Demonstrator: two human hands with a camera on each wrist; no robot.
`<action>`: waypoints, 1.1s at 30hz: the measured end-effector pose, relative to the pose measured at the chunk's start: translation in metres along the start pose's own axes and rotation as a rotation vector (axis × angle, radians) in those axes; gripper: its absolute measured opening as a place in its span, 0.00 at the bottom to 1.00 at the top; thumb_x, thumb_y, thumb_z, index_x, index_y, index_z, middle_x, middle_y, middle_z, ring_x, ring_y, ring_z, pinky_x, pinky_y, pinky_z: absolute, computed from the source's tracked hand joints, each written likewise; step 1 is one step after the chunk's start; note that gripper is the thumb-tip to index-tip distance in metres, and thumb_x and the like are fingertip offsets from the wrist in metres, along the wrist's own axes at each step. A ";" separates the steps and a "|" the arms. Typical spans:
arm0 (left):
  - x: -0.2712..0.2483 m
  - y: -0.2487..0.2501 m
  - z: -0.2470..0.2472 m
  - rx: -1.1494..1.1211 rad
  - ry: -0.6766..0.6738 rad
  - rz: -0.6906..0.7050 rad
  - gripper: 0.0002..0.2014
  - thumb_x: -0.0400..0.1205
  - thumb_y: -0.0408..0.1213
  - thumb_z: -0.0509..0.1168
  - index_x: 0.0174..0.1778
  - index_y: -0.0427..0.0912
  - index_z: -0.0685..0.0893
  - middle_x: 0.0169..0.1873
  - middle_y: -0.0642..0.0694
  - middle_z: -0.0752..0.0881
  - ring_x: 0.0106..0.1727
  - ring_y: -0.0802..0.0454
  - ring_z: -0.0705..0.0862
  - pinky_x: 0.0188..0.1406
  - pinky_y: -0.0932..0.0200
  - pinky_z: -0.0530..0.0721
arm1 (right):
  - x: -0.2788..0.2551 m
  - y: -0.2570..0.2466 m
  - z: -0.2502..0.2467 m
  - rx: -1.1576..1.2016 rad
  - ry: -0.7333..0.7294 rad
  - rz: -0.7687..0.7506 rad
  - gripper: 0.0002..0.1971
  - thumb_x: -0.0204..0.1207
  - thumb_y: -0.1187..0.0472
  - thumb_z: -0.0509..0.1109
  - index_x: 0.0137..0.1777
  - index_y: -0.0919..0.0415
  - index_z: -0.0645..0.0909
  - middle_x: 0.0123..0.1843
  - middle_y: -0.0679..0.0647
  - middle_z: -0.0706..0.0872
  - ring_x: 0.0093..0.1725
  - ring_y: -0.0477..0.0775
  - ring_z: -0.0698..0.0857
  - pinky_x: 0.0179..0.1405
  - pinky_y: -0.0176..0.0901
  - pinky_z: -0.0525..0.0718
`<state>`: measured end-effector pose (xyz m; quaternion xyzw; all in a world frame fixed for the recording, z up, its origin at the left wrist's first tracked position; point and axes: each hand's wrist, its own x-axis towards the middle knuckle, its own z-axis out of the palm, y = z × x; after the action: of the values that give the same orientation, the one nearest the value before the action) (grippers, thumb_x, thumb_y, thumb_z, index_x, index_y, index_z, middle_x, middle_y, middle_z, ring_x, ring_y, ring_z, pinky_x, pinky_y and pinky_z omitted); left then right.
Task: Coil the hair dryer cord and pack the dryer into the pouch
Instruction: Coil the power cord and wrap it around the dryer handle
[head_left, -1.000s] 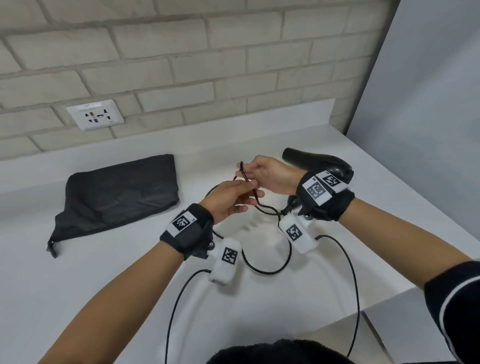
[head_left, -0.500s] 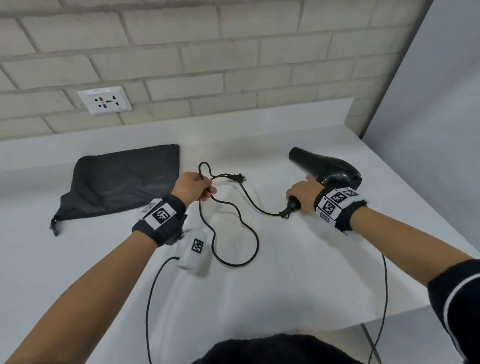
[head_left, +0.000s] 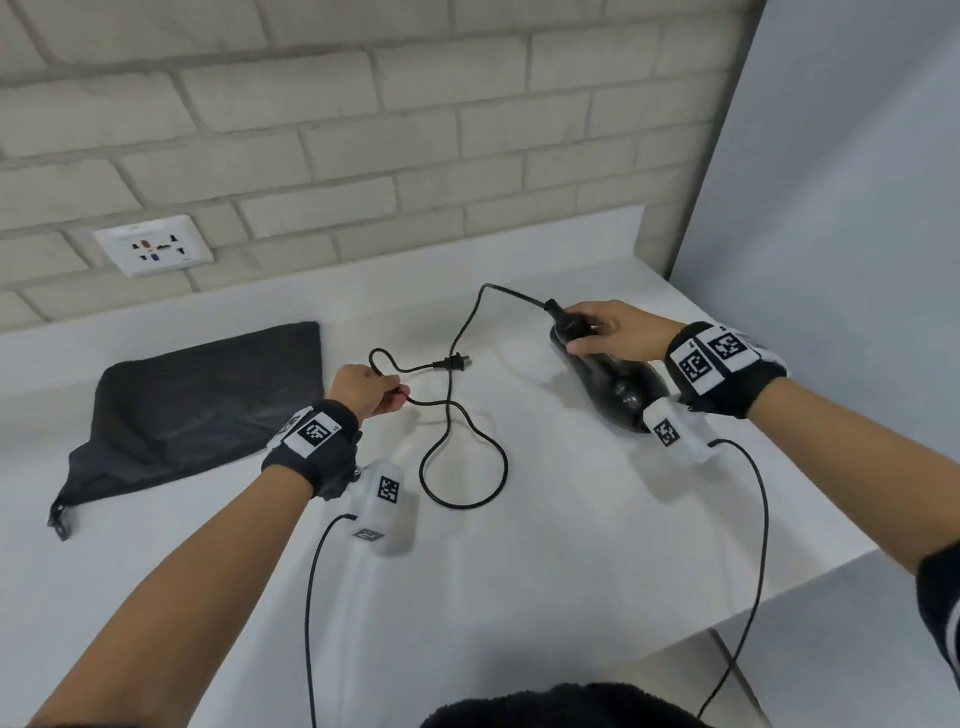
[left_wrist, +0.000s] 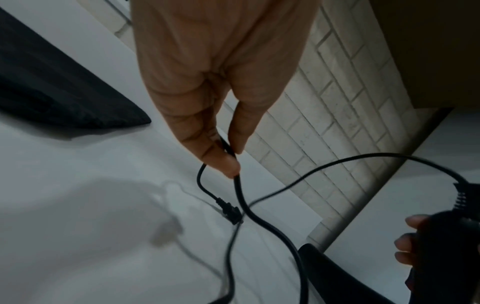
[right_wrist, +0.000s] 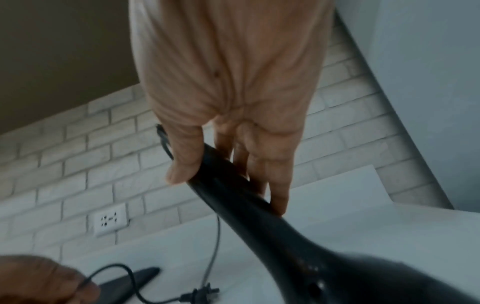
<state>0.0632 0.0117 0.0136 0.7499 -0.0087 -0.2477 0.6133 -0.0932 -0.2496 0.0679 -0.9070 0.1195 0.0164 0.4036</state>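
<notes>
Furthest left on the worktop (head_left: 519, 597) I see one black pouch (head_left: 197, 410) lying flat, its mouth not shown open. Just right of it my left hand (head_left: 363, 389) has its fingers (left_wrist: 223, 162) pinched together on the one black cord (head_left: 462, 441), close behind the plug (head_left: 454, 362), which lies free on the surface beyond my knuckles. From that pinch the cord runs right and towards me in one loose loop, then away to the far end of the dryer's handle. At the right, my right hand (head_left: 608, 332) clamps its fingers (right_wrist: 187, 162) round that handle; the one hair dryer (head_left: 613, 384) lies with its long axis pointing from the far handle end back towards me. I judge the slack lies between my hands, nearer the left, so the left should gather it. Two hands, one pouch, one dryer, one cord, one plug.
</notes>
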 end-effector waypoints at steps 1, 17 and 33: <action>0.000 0.001 0.001 0.008 -0.021 0.000 0.10 0.81 0.21 0.60 0.34 0.33 0.72 0.11 0.45 0.82 0.12 0.56 0.80 0.16 0.68 0.82 | -0.002 -0.001 -0.002 0.109 0.018 0.013 0.20 0.77 0.68 0.67 0.69 0.63 0.72 0.57 0.55 0.80 0.53 0.48 0.79 0.48 0.25 0.77; -0.013 -0.024 -0.029 0.908 -0.234 -0.007 0.06 0.79 0.25 0.58 0.41 0.38 0.79 0.28 0.43 0.84 0.16 0.58 0.81 0.16 0.69 0.80 | -0.047 -0.021 0.019 0.529 0.151 0.077 0.15 0.80 0.69 0.62 0.63 0.52 0.73 0.58 0.58 0.81 0.51 0.46 0.83 0.42 0.33 0.82; -0.040 0.081 0.034 0.783 -0.269 0.780 0.27 0.79 0.34 0.66 0.75 0.45 0.68 0.65 0.40 0.77 0.50 0.49 0.80 0.55 0.60 0.75 | -0.050 -0.043 0.034 0.470 0.140 0.040 0.13 0.79 0.71 0.61 0.49 0.49 0.76 0.56 0.56 0.83 0.49 0.45 0.82 0.40 0.37 0.83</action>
<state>0.0389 -0.0267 0.0984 0.8245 -0.4540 -0.0745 0.3293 -0.1298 -0.1862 0.0828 -0.7844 0.1657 -0.0667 0.5940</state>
